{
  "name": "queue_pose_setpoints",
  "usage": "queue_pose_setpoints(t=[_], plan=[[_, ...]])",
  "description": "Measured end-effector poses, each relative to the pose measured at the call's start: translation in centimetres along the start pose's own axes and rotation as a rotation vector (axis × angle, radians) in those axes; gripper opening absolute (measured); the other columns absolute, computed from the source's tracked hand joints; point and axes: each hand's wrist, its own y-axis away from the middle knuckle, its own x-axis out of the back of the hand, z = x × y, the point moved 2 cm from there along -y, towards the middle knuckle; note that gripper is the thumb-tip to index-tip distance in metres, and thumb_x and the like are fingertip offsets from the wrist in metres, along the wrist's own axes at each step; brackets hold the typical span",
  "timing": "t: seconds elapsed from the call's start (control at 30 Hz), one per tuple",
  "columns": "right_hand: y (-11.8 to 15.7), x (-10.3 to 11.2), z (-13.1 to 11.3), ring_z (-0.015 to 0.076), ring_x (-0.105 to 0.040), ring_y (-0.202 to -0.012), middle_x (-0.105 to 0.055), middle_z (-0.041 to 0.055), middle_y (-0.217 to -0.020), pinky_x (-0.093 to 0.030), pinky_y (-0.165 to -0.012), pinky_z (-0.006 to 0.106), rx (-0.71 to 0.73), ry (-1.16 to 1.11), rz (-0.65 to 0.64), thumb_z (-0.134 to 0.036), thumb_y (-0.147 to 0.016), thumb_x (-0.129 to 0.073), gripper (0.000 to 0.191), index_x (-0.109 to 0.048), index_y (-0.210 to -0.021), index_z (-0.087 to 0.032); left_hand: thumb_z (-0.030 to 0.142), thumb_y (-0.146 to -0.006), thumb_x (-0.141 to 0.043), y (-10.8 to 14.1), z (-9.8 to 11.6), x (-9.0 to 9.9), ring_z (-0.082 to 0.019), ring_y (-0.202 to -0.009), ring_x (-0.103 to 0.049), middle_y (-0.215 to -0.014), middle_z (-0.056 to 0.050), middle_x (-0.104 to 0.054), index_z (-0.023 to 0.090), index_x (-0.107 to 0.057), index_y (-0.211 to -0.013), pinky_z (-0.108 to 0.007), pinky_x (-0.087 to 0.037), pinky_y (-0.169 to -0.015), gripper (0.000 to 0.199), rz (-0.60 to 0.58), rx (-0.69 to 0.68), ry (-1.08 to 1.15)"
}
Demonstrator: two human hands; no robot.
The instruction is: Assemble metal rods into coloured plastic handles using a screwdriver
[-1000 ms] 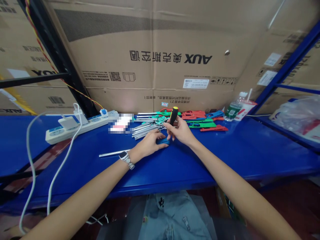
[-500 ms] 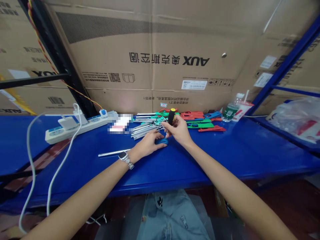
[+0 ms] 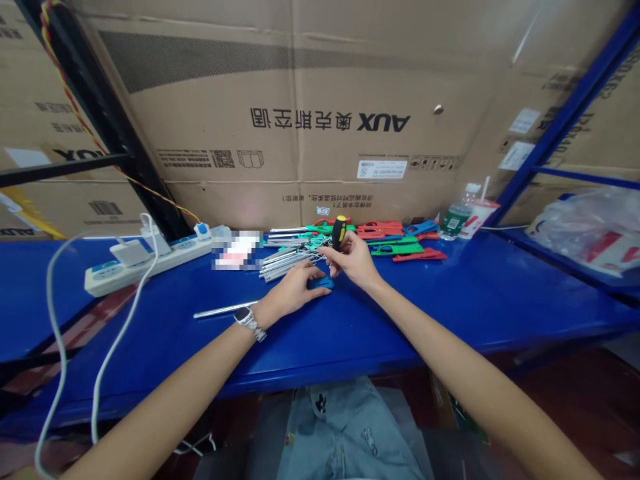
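Observation:
My left hand (image 3: 291, 291) is closed on a blue plastic handle (image 3: 324, 283), pressing it on the blue tabletop with thumb and fingers. A thin metal tube (image 3: 220, 311) sticks out to the left beneath my wrist; the hand hides whether it joins the handle. My right hand (image 3: 359, 261) pinches a black and yellow screwdriver (image 3: 339, 233), held nearly upright with its tip down at the blue handle's right end. The exact tip contact is too small to make out. Just behind my hands lies a pile of metal tubes (image 3: 284, 263) with green parts.
Red plastic handles (image 3: 380, 230) and green ones (image 3: 400, 249) lie behind my right hand. A power strip (image 3: 150, 257) with white cables is at left. A bottle (image 3: 456, 215) and a cup (image 3: 479, 217) stand at back right. Cardboard (image 3: 325, 80) rises behind the table (image 3: 430, 320).
The screwdriver has turned a little in my right hand, showing more yellow on its handle. My left hand keeps its hold. The whole view has shifted slightly.

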Motion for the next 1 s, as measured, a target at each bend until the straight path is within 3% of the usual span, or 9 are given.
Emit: queue_pose_setpoints(t=[0.17, 0.27, 0.37, 0.5, 0.57, 0.67, 0.8, 0.93, 1.0], plan=[[0.7, 1.0, -1.1, 0.0147, -0.063, -0.053, -0.066, -0.0025, -0.075, -0.051, -0.041, 0.028, -0.036, -0.071, -0.225, -0.061, -0.073, -0.078, 0.053, -0.058, -0.106, -0.024, 0.037, -0.084, -0.077, 0.0, 0.2, 0.1, -0.026, -0.094, -0.066, -0.103, -0.009, -0.065, 0.019, -0.073, -0.101, -0.043, -0.055, -0.086, 0.025, -0.010, 0.015, 0.004], [0.5, 1.4, -1.6, 0.0186, -0.070, -0.065, -0.071, 0.0050, -0.092, -0.045, -0.038, 0.025, -0.032, -0.034, -0.317, -0.059, -0.072, -0.079, 0.050, -0.062, -0.099, -0.020, 0.038, -0.083, -0.078, 0.1, 0.1, 0.1, -0.027, -0.097, -0.066, -0.106, -0.009, -0.066, 0.020, -0.073, -0.101, -0.044, -0.055, -0.089, 0.026, 0.002, 0.013, 0.017], [-0.1, 0.9, -1.2, 0.0175, -0.067, -0.055, -0.072, 0.0037, -0.081, -0.039, -0.035, 0.024, 0.022, 0.010, -0.202, -0.055, -0.066, -0.085, 0.050, -0.052, -0.083, -0.022, 0.038, -0.083, -0.078, 0.1, -0.1, 0.0, -0.027, -0.098, -0.066, -0.108, -0.010, -0.067, 0.020, -0.073, -0.102, -0.044, -0.055, -0.090, 0.027, 0.007, 0.011, 0.017], [-0.2, -0.1, -0.2, 0.0145, -0.058, -0.042, -0.067, -0.0042, -0.066, -0.041, -0.036, 0.026, 0.021, -0.009, -0.073, -0.059, -0.064, -0.085, 0.060, -0.039, -0.084, -0.027, 0.037, -0.083, -0.078, 0.1, 0.0, 0.0, -0.028, -0.099, -0.066, -0.109, -0.010, -0.067, 0.020, -0.073, -0.101, -0.045, -0.055, -0.091, 0.025, 0.012, 0.005, 0.010], [0.0, -0.1, -0.2, 0.0130, -0.056, -0.041, -0.063, -0.0073, -0.064, -0.044, -0.037, 0.026, 0.000, -0.020, -0.093, -0.059, -0.066, -0.084, 0.058, -0.043, -0.091, -0.027, 0.036, -0.083, -0.078, 0.1, 0.0, 0.0, -0.027, -0.098, -0.066, -0.108, -0.010, -0.066, 0.020, -0.073, -0.101, -0.045, -0.055, -0.090, 0.024, 0.016, 0.012, 0.008], [0.5, 0.6, -0.7, 0.0124, -0.058, -0.050, -0.061, -0.0052, -0.073, -0.049, -0.039, 0.027, -0.046, -0.066, -0.233, -0.061, -0.072, -0.079, 0.053, -0.054, -0.099, -0.024, 0.035, -0.083, -0.079, 0.2, 0.2, 0.0, -0.027, -0.098, -0.065, -0.106, -0.010, -0.066, 0.019, -0.073, -0.102, -0.045, -0.055, -0.090, 0.025, 0.011, 0.031, 0.002], [0.6, 1.2, -1.1, 0.0124, -0.062, -0.057, -0.066, -0.0003, -0.083, -0.050, -0.042, 0.025, -0.055, -0.065, -0.325, -0.060, -0.074, -0.077, 0.047, -0.060, -0.093, -0.021, 0.035, -0.085, -0.077, 0.1, 0.3, -0.1, -0.027, -0.098, -0.065, -0.107, -0.009, -0.066, 0.020, -0.073, -0.103, -0.044, -0.055, -0.090, 0.023, -0.002, 0.011, 0.009], [0.1, 0.1, -0.5, 0.0124, -0.053, -0.039, -0.052, -0.0096, -0.051, -0.038, -0.035, 0.024, 0.026, 0.003, -0.206, -0.054, -0.065, -0.087, 0.054, -0.042, -0.074, -0.025, 0.033, -0.084, -0.077, -0.1, 0.4, -0.4, -0.027, -0.098, -0.066, -0.106, -0.009, -0.068, 0.020, -0.073, -0.103, -0.044, -0.055, -0.092, 0.023, -0.001, -0.019, 0.031], [0.0, -0.4, 0.0, 0.0114, -0.049, -0.034, -0.054, -0.0102, -0.052, -0.032, -0.032, 0.024, 0.069, 0.005, -0.086, -0.053, -0.062, -0.089, 0.062, -0.034, -0.074, -0.026, 0.033, -0.084, -0.078, -0.2, 0.5, -0.6, -0.027, -0.097, -0.066, -0.107, -0.010, -0.069, 0.021, -0.073, -0.103, -0.044, -0.055, -0.092, 0.023, 0.003, -0.031, 0.039]])
